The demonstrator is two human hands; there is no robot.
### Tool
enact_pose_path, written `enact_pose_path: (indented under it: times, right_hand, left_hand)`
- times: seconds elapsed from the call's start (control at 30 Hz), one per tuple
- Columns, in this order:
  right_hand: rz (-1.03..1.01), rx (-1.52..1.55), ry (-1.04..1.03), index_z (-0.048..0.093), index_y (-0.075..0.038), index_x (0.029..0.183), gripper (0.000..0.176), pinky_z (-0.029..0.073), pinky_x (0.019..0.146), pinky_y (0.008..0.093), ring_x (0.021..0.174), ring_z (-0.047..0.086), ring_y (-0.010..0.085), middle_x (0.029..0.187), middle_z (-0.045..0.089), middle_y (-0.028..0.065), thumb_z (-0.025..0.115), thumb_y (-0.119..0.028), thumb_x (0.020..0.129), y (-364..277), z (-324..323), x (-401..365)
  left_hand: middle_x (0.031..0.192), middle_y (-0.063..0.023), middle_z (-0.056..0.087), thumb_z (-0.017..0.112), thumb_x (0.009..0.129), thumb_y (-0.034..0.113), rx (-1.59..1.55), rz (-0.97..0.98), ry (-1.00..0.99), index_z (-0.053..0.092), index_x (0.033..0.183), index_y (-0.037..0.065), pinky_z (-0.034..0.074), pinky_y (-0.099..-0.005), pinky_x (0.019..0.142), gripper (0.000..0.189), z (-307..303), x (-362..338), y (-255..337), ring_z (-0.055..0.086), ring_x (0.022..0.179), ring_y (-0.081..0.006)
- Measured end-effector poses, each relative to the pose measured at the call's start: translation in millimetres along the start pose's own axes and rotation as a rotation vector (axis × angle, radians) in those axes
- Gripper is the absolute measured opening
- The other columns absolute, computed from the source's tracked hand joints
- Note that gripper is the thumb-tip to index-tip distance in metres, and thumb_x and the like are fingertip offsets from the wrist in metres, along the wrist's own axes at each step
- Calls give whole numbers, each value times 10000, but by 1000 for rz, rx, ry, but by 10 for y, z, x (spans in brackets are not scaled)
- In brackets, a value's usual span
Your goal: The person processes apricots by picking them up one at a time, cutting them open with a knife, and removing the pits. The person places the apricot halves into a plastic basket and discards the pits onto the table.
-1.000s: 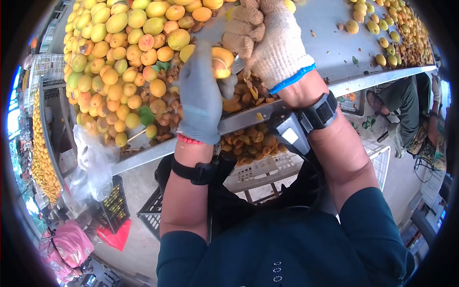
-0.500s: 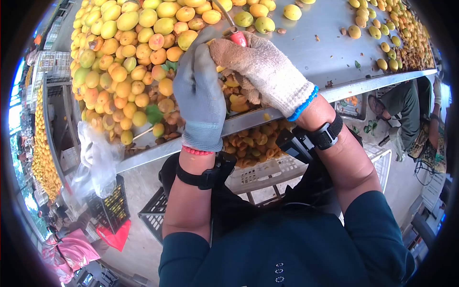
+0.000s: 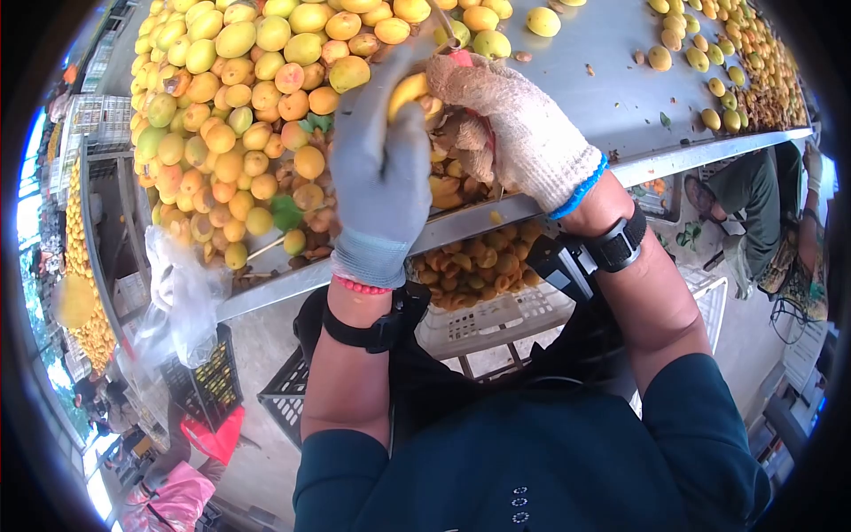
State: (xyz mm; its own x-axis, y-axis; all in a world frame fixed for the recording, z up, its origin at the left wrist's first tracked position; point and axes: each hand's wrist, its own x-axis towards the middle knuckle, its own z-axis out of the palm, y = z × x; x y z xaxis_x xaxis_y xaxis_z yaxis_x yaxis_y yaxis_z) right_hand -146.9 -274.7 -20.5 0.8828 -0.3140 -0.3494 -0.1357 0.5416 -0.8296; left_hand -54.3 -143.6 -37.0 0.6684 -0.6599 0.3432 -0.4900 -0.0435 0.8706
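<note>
My left hand [image 3: 379,182], in a grey glove, is closed around a yellow apricot [image 3: 408,94] above the near edge of the metal table. Just to its right, my right hand [image 3: 510,111], in a dirty white knit glove with a blue cuff, grips a red-handled tool [image 3: 460,57] with a thin curved metal shaft. The tool's far end and most of the apricot are hidden. Beneath the hands lie apricot scraps [image 3: 446,192]. A large pile of whole apricots [image 3: 239,133] spreads to the left of my left hand.
Below the table edge [image 3: 479,218], apricot halves [image 3: 479,266] fill a white crate [image 3: 496,326]. A plastic bag [image 3: 173,284] hangs at the left corner, near a black crate [image 3: 208,381]. Another person's leg [image 3: 753,199] is at the right, and someone in pink [image 3: 173,496] is lower left.
Both hands have shifted slightly; my right hand has moved right and turned, opening a gap where the yellow apricot now shows. The person in pink has moved right.
</note>
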Motion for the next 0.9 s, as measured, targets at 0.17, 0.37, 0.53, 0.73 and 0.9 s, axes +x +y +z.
enact_pose_path:
  times: [0.17,0.37,0.53,0.73,0.9]
  right_hand:
    - [11,-83,8,615,-83,966,204,379,437,241,507,477,85,693,535,1,657,-277,919,6,41,-41]
    - [-100,-165,78,565,-36,1140,284,395,552,196,625,483,48,767,513,-49,615,-110,870,127,49,3]
    - [-147,93,-45,367,-14,1447,528,531,858,303,1015,615,176,1208,580,93,556,-119,965,467,-519,284]
    - [-137,171,396,436,-21,1403,523,454,540,162,625,539,40,925,617,-4,600,-83,911,225,489,140]
    - [-111,96,10,453,-16,1394,527,508,566,202,654,596,83,981,650,37,538,-13,874,411,-199,217]
  left_hand:
    - [1189,-190,624,539,853,-3,88,45,-91,580,1299,19,448,-410,981,448,-12,-17,-78,583,1120,-322]
    - [1222,-285,560,607,800,79,130,111,69,502,1354,11,436,-500,1000,568,121,-146,-131,525,1162,-461]
    - [1114,-236,545,565,794,34,193,63,21,498,1330,-31,477,-470,852,544,46,-89,24,550,1020,-424]
    - [1140,-222,530,568,803,34,139,73,75,430,1397,-45,473,-460,879,615,69,-129,-19,537,1041,-403]
    - [1191,-221,505,564,799,33,230,66,62,426,1402,-44,464,-458,906,623,74,-201,-2,518,1075,-403]
